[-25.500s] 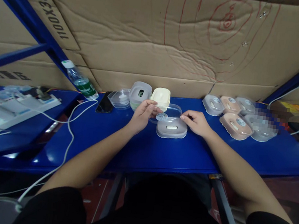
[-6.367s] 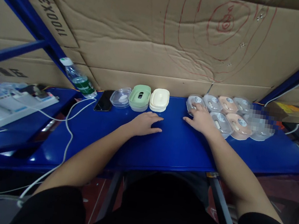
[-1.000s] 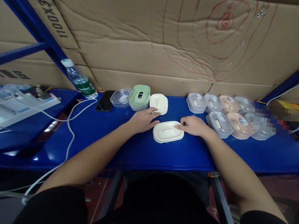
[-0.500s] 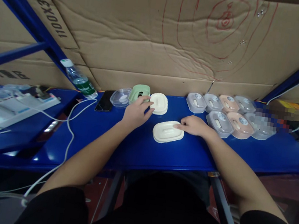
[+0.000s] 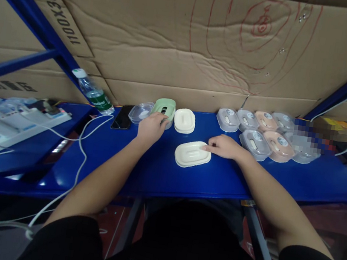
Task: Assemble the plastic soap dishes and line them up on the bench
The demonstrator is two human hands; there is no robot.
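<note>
My right hand (image 5: pixel 225 147) pinches the right end of a cream oval lid (image 5: pixel 192 155) with a recessed middle, near the front of the blue table. At the front of a green container (image 5: pixel 165 104) is my left hand (image 5: pixel 152 127), its fingers bent and pressed together; what they hold, if anything, I cannot make out. A dark slot shows on top of the green container. Just right of it sits a cream rounded piece (image 5: pixel 184 121) with a raised strip, apart from both hands. Left of the green container lies a clear plastic container (image 5: pixel 140 113).
Several lidded containers, grey (image 5: pixel 255 145) and peach (image 5: pixel 278 147), stand at the right. A phone (image 5: pixel 121 117) and a tilted water bottle (image 5: pixel 96 94) are at the left, with a white cable (image 5: pixel 84 152) and power strip (image 5: pixel 21 131). Cardboard (image 5: pixel 148 36) walls the back.
My left hand has moved left from the cream rounded piece to the green container. The dark spot on the cream piece no longer shows. The oval lid has shifted slightly left.
</note>
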